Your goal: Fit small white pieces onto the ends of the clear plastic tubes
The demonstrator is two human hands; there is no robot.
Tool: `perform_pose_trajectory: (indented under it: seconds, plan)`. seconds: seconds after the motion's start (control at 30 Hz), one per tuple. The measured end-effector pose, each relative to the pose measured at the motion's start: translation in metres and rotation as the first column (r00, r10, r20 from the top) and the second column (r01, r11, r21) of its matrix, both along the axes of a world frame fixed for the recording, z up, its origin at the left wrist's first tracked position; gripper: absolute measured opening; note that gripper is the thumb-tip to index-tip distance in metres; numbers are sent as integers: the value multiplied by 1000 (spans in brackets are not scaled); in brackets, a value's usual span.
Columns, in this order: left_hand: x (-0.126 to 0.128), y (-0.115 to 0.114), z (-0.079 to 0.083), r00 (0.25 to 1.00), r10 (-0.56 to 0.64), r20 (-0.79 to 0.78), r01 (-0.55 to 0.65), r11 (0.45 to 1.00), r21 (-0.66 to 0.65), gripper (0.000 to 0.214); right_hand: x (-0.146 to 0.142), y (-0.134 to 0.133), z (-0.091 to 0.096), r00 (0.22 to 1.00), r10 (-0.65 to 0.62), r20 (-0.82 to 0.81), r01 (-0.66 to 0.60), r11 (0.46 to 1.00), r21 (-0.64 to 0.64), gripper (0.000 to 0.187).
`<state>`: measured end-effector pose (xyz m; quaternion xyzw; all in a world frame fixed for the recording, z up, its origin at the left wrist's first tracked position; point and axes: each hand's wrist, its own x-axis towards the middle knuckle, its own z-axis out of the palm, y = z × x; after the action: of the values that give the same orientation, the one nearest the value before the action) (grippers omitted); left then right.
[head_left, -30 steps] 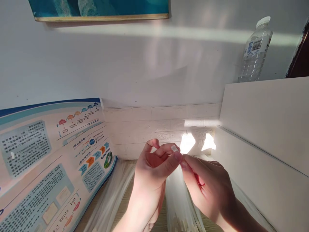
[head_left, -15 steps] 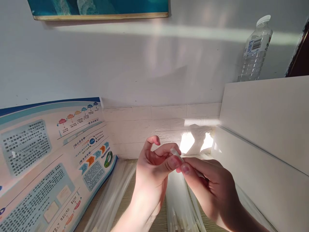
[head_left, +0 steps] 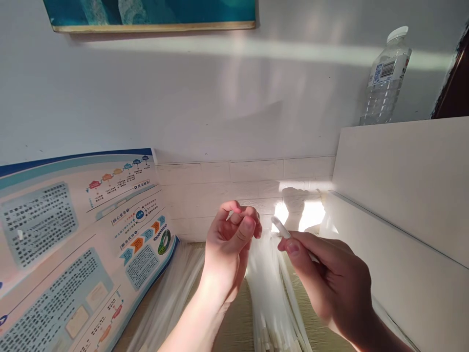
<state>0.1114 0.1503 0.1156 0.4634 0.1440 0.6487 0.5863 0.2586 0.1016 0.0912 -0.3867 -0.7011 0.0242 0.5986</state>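
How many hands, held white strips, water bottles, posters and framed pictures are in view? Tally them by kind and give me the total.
Hands: 2 (left hand, right hand)
White plastic strip: 1
Plastic water bottle: 1
Printed poster: 1
Gold-framed picture: 1
Total: 6

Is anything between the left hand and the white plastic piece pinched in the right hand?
No, nothing visible: open air separates the left hand from the white plastic piece in the right hand. The bundle of white strips lies below, not between.
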Motion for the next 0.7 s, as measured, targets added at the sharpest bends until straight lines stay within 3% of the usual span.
perform_pose_trajectory:
  seconds: [0.07, 0.33, 0.43, 0.53, 0.7]
  plan:
    - [-1, 1, 1, 1000, 25, -17, -25, 1000, -16, 33, 0, 0, 0, 1000, -20, 9, 20, 1000, 18, 22]
    - [1, 1, -6, 988, 87, -128, -93, 995, -47, 34, -5, 6, -10, 993, 116, 7, -115, 990, -80, 17]
    - [1, -1, -6, 987, 82, -136, -83, 997, -2, 27, -5, 7, -7, 996, 88, 3, -87, 993, -77, 19]
    - [2, -4, -5, 978, 69, -199, -63, 997, 37, 33, -6, 9, -5, 998, 30, 47, -26, 997, -77, 29]
    - [1, -4, -5, 971, 75, -228, -70, 997, 30, 19, -11, 11, -10, 994, 21, 112, -19, 1000, -20, 29]
